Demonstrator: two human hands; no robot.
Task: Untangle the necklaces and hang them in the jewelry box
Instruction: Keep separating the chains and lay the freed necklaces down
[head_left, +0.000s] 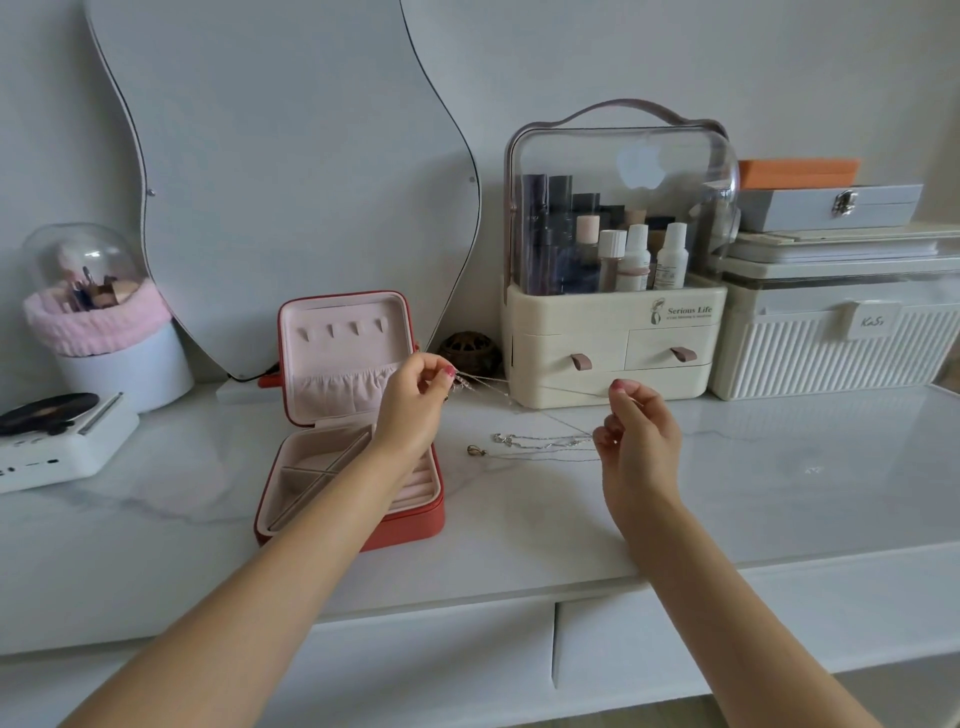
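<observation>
A red jewelry box (431, 514) stands open on the white marble table, its pink lid upright with a row of small hooks (343, 330) and a gathered pocket. My left hand (415, 402) is raised just right of the lid, pinching one end of a thin silver necklace (483, 384). My right hand (636, 436) pinches the other end, so the chain stretches between the two hands above the table. Other necklaces (535, 446), one with a small gold pendant (475, 451), lie on the table between my hands.
A cream cosmetics organizer (613, 332) with a clear dome stands behind my hands, a ribbed storage box (831, 348) to its right. A wavy mirror (291, 171) leans on the wall. A brush holder (104, 332) and a small record-player device (57, 441) sit at the left.
</observation>
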